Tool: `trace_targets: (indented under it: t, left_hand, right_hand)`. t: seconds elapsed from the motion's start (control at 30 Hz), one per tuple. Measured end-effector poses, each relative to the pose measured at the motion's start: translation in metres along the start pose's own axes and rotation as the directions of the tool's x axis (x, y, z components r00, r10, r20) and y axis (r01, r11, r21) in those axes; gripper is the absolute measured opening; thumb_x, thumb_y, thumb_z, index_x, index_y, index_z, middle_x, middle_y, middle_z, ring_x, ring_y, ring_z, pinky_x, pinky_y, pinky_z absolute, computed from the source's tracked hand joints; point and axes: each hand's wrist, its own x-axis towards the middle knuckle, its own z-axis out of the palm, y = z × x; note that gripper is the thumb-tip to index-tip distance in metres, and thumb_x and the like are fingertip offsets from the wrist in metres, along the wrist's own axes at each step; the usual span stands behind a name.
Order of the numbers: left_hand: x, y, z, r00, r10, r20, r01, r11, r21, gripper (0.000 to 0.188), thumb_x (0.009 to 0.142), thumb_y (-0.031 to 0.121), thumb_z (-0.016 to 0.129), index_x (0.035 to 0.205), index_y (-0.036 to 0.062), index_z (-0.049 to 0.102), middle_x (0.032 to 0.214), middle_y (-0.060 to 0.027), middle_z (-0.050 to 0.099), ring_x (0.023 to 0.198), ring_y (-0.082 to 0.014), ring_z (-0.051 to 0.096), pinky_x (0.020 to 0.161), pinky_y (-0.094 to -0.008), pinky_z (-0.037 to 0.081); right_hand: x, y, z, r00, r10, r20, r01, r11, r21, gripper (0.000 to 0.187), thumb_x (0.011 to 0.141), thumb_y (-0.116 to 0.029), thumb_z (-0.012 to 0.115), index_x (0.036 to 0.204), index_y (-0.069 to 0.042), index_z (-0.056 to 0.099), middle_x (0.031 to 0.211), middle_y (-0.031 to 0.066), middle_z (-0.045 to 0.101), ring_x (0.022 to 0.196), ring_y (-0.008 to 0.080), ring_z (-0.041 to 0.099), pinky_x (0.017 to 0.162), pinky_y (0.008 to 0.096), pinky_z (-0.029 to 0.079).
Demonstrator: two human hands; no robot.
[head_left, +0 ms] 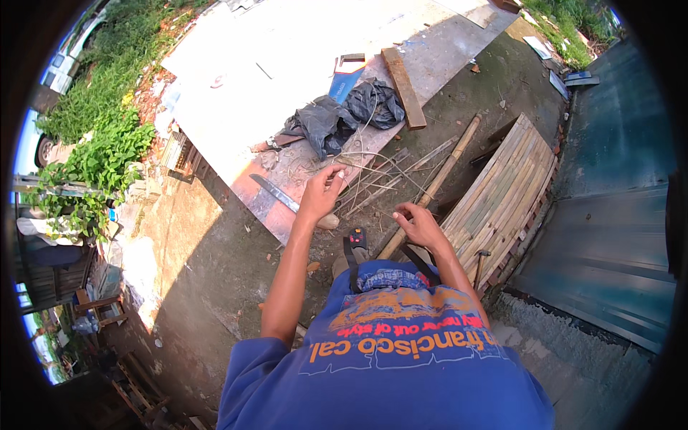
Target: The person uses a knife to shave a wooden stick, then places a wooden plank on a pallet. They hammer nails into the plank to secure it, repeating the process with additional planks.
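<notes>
Left grip: thumb and forefinger drawn close; cannot tell whether they pinch a strip. Right grip: fingers curled, thumb near forefinger; any hold uncertain. Pale counter: beyond both grips, spreading leftward. Slatted bamboo panel: right of right grip. Bamboo pole: slants away beneath right grip. Black plastic bags: on counter, just beyond left grip. Wooden plank: past the bags, overhanging counter edge. Knife: left of left grip, blade on counter, its handle beyond the wrist. Thin strips: loose, curving just beyond and between the grips. Step in hand, my judgement: handling these strips. Next move seems to call for a sure fingertip hold, clear of the blade.
</notes>
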Motion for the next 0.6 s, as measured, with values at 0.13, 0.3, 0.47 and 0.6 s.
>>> trace_targets:
  t: [0.13, 0.3, 0.47, 0.6]
  left_hand:
    - [0.034, -0.022, -0.028, 0.996, -0.057, -0.073, 0.046, 0.99, -0.133, 0.028, 0.105, 0.018, 0.056, 0.124, -0.0001, 0.067, 0.112, -0.0119, 0.074, 0.105, -0.0184, 0.07, 0.092, -0.0323, 0.053]
    - [0.071, -0.029, 0.002, 0.986, -0.113, -0.125, 0.079, 0.966, -0.247, 0.025, 0.105, 0.015, 0.056, 0.12, -0.0017, 0.067, 0.108, -0.0118, 0.075, 0.103, -0.0165, 0.07, 0.09, -0.0303, 0.053]
    - [0.109, -0.01, 0.039, 0.998, 0.04, -0.043, -0.047, 0.983, -0.18, 0.025, 0.102, 0.016, 0.058, 0.117, -0.0013, 0.068, 0.101, -0.0133, 0.077, 0.091, -0.0176, 0.073, 0.083, -0.032, 0.056]
    - [0.134, -0.006, 0.056, 0.997, -0.066, -0.051, 0.059, 0.99, -0.125, 0.024, 0.102, 0.015, 0.058, 0.117, -0.0009, 0.069, 0.102, -0.0132, 0.077, 0.09, -0.0174, 0.073, 0.082, -0.0327, 0.056]
  right_hand:
    - [0.052, -0.042, -0.005, 0.997, -0.08, -0.008, 0.079, 0.989, -0.122, 0.034, 0.095, -0.023, 0.067, 0.114, 0.006, 0.067, 0.102, 0.0233, 0.071, 0.092, 0.035, 0.07, 0.082, 0.0428, 0.054]
    - [0.106, -0.047, -0.02, 0.975, -0.134, -0.175, 0.118, 0.989, -0.094, 0.026, 0.094, -0.015, 0.068, 0.112, 0.004, 0.068, 0.102, 0.0229, 0.069, 0.096, 0.0356, 0.069, 0.085, 0.0431, 0.054]
    - [0.188, -0.017, -0.036, 0.92, -0.333, -0.208, 0.29, 0.933, -0.212, 0.018, 0.09, -0.007, 0.069, 0.104, 0.003, 0.066, 0.105, 0.0207, 0.066, 0.098, 0.0402, 0.065, 0.087, 0.0455, 0.052]
    - [0.282, 0.017, -0.031, 0.933, -0.353, -0.077, 0.307, 0.887, -0.344, 0.015, 0.092, -0.005, 0.061, 0.104, 0.003, 0.066, 0.108, 0.0245, 0.065, 0.097, 0.043, 0.068, 0.084, 0.0491, 0.055]
